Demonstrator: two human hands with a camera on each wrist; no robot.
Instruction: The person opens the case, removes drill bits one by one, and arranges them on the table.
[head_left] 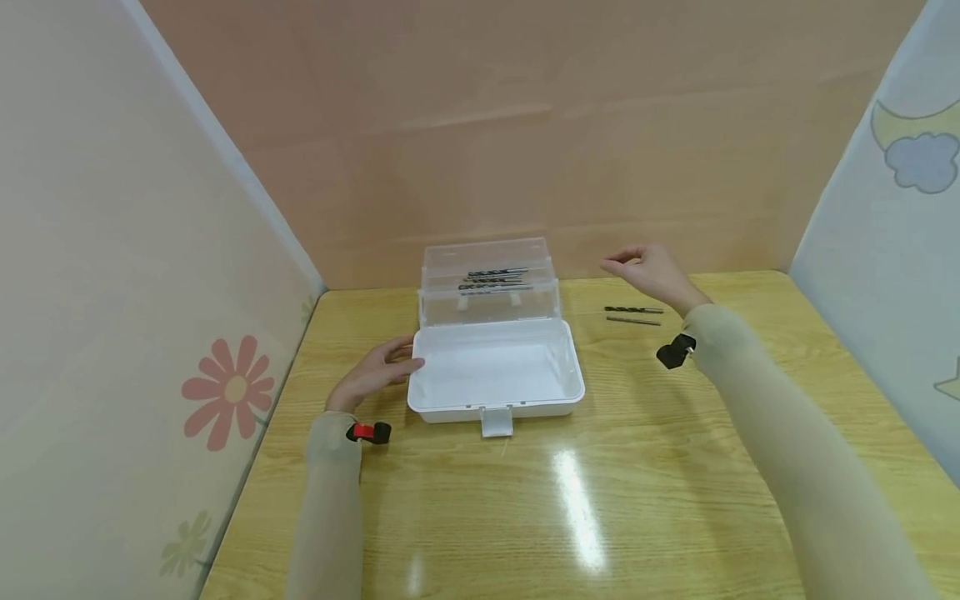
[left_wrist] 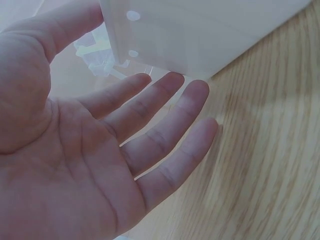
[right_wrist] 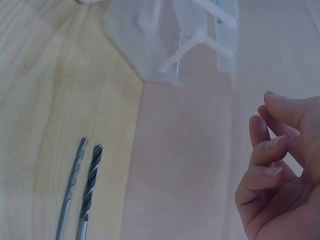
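A white plastic box (head_left: 540, 409) stands open on the wooden table, its latch (head_left: 497, 422) hanging at the front. My left hand (head_left: 378, 371) rests at its left side, thumb at the rim; in the left wrist view the other fingers spread loosely by the wall. Behind, a clear tiered tray (head_left: 442, 312) holds several drill bits (head_left: 495, 283). My right hand (head_left: 648, 271) is raised at the back right, fingers loosely bent, nothing visible between them. Below it lie a dark twist drill bit (head_left: 633, 310) and a thinner grey drill bit (right_wrist: 71, 187), side by side.
A tan back wall (head_left: 525, 125) rises behind the table's far edge. Pale side panels stand at left and right, the left one (head_left: 135, 250) with flower drawings. The wooden table top (head_left: 465, 517) stretches in front of the box.
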